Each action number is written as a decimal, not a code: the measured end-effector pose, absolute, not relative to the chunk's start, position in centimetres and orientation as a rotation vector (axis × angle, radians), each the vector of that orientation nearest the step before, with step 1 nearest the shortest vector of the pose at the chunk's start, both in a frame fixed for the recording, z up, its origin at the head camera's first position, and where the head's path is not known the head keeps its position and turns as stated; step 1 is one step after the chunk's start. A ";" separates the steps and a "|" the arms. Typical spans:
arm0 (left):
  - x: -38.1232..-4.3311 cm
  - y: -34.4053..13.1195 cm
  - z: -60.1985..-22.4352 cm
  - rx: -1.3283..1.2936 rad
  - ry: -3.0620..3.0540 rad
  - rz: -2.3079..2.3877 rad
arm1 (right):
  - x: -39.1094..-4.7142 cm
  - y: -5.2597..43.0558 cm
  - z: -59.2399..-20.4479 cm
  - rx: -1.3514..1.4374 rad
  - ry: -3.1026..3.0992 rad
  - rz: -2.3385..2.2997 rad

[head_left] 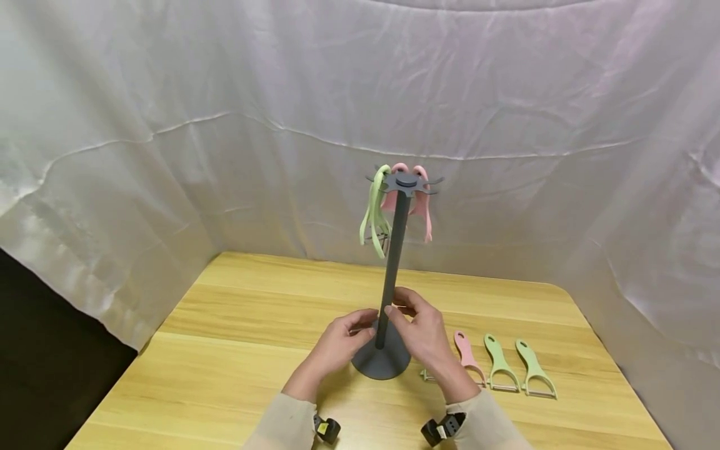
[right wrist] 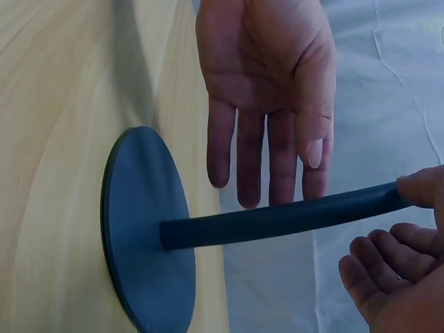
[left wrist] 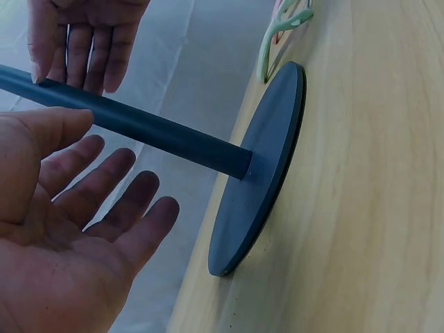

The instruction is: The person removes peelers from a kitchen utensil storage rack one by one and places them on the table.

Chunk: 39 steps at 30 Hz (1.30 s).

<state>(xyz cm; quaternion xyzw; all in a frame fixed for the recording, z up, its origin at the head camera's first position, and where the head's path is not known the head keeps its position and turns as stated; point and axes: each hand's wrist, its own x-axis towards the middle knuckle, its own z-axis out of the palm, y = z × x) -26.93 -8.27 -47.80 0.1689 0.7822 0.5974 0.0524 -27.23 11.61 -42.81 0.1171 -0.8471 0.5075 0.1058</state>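
Note:
A dark grey stand (head_left: pixel 392 275) with a round base (head_left: pixel 381 364) rises upright between my hands. From its hooked top (head_left: pixel 406 181) hang green peelers (head_left: pixel 375 209) on the left and pink peelers (head_left: pixel 422 212) behind and to the right. My left hand (head_left: pixel 340 342) is beside the lower pole, its fingers loosely spread and not wrapped round it. On the other side, my right hand (head_left: pixel 420 328) touches the pole (right wrist: pixel 291 218) with its thumb, while its other fingers stay apart from it, relaxed, in the right wrist view.
Right of the stand, a pink peeler (head_left: pixel 465 353) and two green peelers, one nearer (head_left: pixel 496 356) and one farther right (head_left: pixel 531 362), lie in a row on the wooden table (head_left: pixel 236 350). Another green piece (head_left: pixel 427 376) is partly hidden by my right wrist. Pale curtains (head_left: pixel 281 206) surround the table.

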 end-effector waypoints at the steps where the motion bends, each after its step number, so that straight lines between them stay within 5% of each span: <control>1: -26.9 -8.4 -47.8 0.501 2.385 1.815 | -27.3 11.5 -42.9 0.359 -2.486 1.512; 18: -26.5 -9.6 -49.1 0.364 2.530 1.875 | -27.5 10.3 -43.7 0.311 -2.400 1.625; 39: -26.1 -11.0 -44.9 0.263 2.538 2.137 | -27.7 9.8 -43.6 0.320 -2.394 1.697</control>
